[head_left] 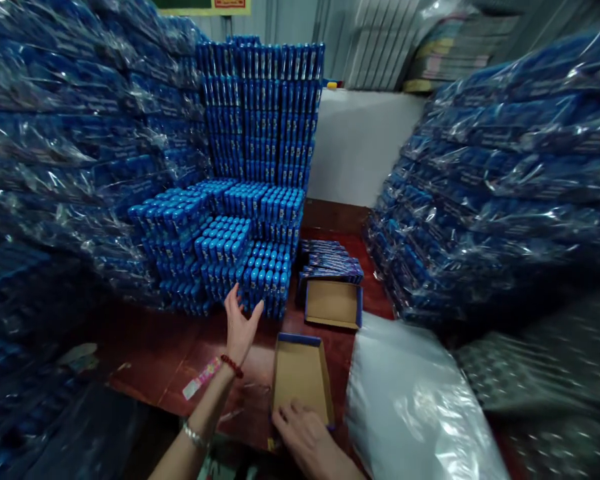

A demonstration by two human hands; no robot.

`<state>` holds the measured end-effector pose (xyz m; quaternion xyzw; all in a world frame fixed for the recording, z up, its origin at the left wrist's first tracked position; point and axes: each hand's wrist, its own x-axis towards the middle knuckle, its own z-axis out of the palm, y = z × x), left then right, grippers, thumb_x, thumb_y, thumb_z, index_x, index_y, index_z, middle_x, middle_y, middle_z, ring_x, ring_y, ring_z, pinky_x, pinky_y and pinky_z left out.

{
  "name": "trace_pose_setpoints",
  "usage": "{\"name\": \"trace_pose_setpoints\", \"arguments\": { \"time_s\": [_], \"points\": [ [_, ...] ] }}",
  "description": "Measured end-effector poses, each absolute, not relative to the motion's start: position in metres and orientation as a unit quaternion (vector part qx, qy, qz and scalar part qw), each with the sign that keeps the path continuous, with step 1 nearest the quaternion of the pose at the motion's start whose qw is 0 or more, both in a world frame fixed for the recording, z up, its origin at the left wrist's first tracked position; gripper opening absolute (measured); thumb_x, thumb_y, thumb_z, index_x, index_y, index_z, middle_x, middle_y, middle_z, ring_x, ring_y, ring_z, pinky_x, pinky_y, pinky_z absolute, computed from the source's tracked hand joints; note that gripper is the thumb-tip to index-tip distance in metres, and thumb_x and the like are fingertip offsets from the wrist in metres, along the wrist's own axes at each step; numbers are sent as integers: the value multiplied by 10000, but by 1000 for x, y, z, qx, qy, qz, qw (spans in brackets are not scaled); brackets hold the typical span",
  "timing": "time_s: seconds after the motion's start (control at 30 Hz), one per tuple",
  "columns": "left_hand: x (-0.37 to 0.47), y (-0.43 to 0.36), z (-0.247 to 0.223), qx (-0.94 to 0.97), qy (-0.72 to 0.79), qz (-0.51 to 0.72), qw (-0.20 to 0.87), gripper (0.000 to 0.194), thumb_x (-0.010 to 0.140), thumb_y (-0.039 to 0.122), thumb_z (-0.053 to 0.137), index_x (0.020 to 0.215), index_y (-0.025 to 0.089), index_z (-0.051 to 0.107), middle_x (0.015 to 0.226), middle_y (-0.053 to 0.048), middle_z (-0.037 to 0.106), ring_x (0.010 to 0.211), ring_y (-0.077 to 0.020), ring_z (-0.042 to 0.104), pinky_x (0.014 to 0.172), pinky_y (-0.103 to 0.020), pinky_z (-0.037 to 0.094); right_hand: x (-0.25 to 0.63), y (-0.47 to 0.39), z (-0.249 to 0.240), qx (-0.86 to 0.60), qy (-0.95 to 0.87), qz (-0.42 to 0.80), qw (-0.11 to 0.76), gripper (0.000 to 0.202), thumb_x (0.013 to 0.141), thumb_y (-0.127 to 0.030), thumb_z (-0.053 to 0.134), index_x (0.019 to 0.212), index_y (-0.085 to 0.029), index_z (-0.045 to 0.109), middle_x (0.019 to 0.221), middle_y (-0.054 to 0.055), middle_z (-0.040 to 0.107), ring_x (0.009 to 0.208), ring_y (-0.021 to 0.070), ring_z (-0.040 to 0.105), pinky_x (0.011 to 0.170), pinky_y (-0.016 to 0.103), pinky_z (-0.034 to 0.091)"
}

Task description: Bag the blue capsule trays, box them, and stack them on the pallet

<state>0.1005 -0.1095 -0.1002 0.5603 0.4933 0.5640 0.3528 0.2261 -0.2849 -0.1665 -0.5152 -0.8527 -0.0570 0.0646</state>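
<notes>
My left hand (pixel 240 327) is unclenched and empty, thumb and fingers spread just before the packed, glossy blue, round-topped plastic tubes (pixel 265 277). My right hand (pixel 305 427) lies over the near end of a shallow brown cardboard tray with blue outer walls (pixel 300 373); I can't tell whether its fingers pinch the wall or merely rest there. This tray sits by the front edge of the dark red surface (pixel 155 343); the tubes stand farther back, to its left. I judge the cardboard light and fairly stiff, bendable at its thin walls, best held by opposite sides. The tubes look hard and slick, safest squeezed several together, low down.
</notes>
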Motion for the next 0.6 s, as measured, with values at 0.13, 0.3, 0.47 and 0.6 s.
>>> {"name": "trace_pose_setpoints", "arguments": {
  "time_s": [0.13, 0.3, 0.47, 0.6],
  "points": [
    [108, -95, -95, 554, 513, 568, 327, 766, 737, 439, 668, 1372, 204, 310, 1319, -135, 336, 1244, -275, 417, 1040, -437, 378, 244, -238, -145, -555, -802, 51, 213, 153, 849, -177, 471, 933, -230, 586, 916, 41, 664, 812, 187, 626, 692, 283, 490],
    [111, -86, -99, 581, 538, 561, 242, 990, 623, 455, 765, 1408, 179, 230, 1285, -151, 304, 1277, -325, 356, 1074, -484, 323, 289, -87, -56, -601, -562, 150, 548, 281, 895, -360, 381, 1000, -200, 585, 1063, 79, 614, 1030, 194, 551, 943, 339, 390],
    [117, -81, -108, 603, 546, 555, 173, 1062, 601, 453, 785, 1426, 165, 180, 1283, -165, 292, 1275, -349, 344, 1063, -511, 324, 288, 8, -37, -614, -519, 208, 557, 241, 784, -395, 529, 872, -184, 605, 877, 57, 630, 901, 214, 573, 890, 367, 396],
    [121, -76, -115, 593, 538, 569, 189, 1107, 583, 432, 805, 1438, 176, 149, 1309, -181, 269, 1282, -354, 345, 1057, -516, 328, 276, 16, -57, -612, -479, 241, 581, 345, 695, -425, 591, 919, -162, 587, 847, 55, 622, 841, 209, 566, 811, 352, 432]
  ]
}}
